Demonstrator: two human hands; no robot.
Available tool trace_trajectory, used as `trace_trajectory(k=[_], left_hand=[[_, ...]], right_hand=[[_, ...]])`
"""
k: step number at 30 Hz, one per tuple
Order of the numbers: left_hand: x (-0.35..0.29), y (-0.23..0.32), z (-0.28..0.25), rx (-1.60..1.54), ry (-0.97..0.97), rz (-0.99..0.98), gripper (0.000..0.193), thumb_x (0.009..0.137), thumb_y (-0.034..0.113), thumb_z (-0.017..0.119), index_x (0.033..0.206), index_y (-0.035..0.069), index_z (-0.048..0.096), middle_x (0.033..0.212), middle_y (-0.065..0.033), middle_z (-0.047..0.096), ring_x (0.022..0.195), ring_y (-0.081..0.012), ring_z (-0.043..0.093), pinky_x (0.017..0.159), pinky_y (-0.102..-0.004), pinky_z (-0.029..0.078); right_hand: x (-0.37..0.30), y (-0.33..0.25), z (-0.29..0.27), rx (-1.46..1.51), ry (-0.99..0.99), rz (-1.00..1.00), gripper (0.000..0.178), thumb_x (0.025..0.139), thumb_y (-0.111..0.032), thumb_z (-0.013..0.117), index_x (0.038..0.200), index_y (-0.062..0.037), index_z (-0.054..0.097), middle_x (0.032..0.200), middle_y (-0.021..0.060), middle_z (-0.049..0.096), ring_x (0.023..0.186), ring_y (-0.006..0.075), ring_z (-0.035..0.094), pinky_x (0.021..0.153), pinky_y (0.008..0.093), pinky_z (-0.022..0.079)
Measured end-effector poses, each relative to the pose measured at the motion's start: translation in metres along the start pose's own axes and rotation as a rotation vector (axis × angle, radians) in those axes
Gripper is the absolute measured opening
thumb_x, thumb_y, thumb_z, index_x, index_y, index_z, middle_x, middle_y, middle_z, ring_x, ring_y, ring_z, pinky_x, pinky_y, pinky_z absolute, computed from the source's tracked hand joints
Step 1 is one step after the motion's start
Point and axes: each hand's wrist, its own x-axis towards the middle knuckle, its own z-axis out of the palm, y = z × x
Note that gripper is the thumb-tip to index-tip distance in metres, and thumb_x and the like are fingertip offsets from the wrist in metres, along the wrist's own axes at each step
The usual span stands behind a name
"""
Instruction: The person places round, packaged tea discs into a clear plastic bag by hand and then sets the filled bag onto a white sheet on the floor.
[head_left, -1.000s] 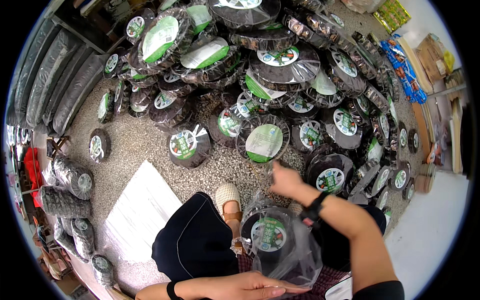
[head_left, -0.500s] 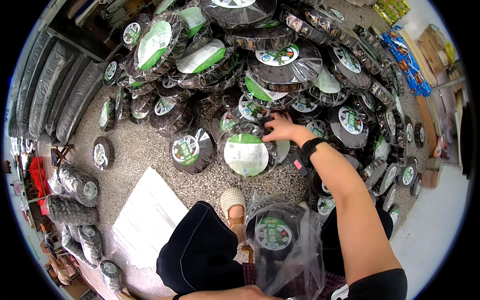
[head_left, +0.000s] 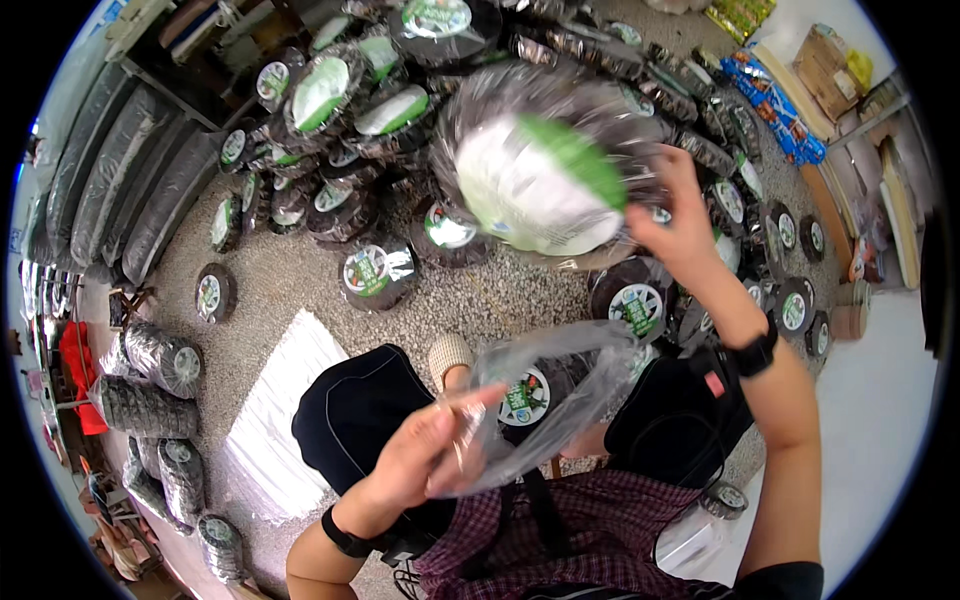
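My right hand grips the edge of a plastic-wrapped dark disc, apparently dried seaweed, with a white and green label. The disc is held up in front of the pile and blurred by motion. Lower down, between my knees, my left hand pinches the rim of a clear plastic bag, whose mouth gapes wide. Within the bag's outline shows another dark disc with a round label.
A large heap of wrapped discs fills the far side. One disc lies apart on the speckled floor. Long filled bags lean at the left, above shorter wrapped stacks. A white sheet lies left of my knee.
My right hand has lifted a disc off the heap's front and brought it up and nearer. My left hand has risen from the lower edge, and the bag's mouth is spread wider.
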Motion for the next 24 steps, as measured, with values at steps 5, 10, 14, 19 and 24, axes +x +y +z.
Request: trace_trajectory(k=[5, 10, 14, 19, 24], left_hand=[[-0.009, 0.002, -0.057, -0.395, 0.494, 0.169, 0.048, 0.099, 0.037, 0.036, 0.134, 0.005, 0.042, 0.053, 0.0058, 0.038, 0.043, -0.0043, 0.03, 0.046, -0.0199, 0.029], [-0.015, 0.008, -0.037, 0.435, 0.657, 0.087, 0.047, 0.101, 0.035, 0.033, 0.141, 0.011, 0.036, 0.062, -0.0037, 0.057, 0.058, -0.0147, 0.06, 0.057, -0.0245, 0.05], [-0.012, -0.012, -0.03, 0.506, 0.49, 0.213, 0.044, 0.102, 0.033, 0.033, 0.131, 0.003, 0.046, 0.058, -0.0022, 0.053, 0.05, -0.0109, 0.051, 0.052, -0.021, 0.043], [0.001, -0.001, 0.073, 0.429, 0.266, 0.233, 0.048, 0.102, 0.033, 0.031, 0.117, -0.006, 0.055, 0.046, 0.0061, 0.032, 0.042, -0.0061, 0.028, 0.047, -0.0215, 0.026], [0.003, -0.025, 0.079, 0.176, 0.074, 0.006, 0.048, 0.101, 0.033, 0.032, 0.127, -0.004, 0.049, 0.047, 0.0053, 0.03, 0.043, -0.0065, 0.025, 0.046, -0.0237, 0.024]], right_hand=[[-0.098, -0.008, 0.056, 0.468, 0.097, 0.023, 0.051, 0.072, -0.014, 0.067, 0.118, 0.0014, 0.051, 0.13, 0.0179, 0.042, 0.115, 0.0303, 0.048, 0.094, 0.0397, 0.043], [-0.12, -0.034, 0.05, -0.332, -0.54, -0.502, 0.039, 0.058, -0.023, 0.075, 0.09, -0.0046, 0.06, 0.122, 0.0227, 0.043, 0.106, 0.0401, 0.05, 0.09, 0.0467, 0.044], [-0.114, -0.109, 0.023, -0.373, -0.912, -0.42, 0.043, 0.064, -0.022, 0.07, 0.099, 0.0, 0.059, 0.116, 0.0233, 0.05, 0.1, 0.0344, 0.057, 0.082, 0.0415, 0.048], [-0.096, -0.022, 0.04, -0.028, -0.908, 0.444, 0.038, 0.082, -0.014, 0.056, 0.116, 0.0031, 0.056, 0.111, 0.0187, 0.062, 0.099, 0.0255, 0.063, 0.085, 0.0351, 0.05], [-0.203, 0.107, 0.065, -0.062, -0.962, 0.507, 0.041, 0.088, -0.021, 0.05, 0.126, -0.0066, 0.053, 0.127, 0.0172, 0.053, 0.115, 0.0277, 0.051, 0.103, 0.0356, 0.035]])
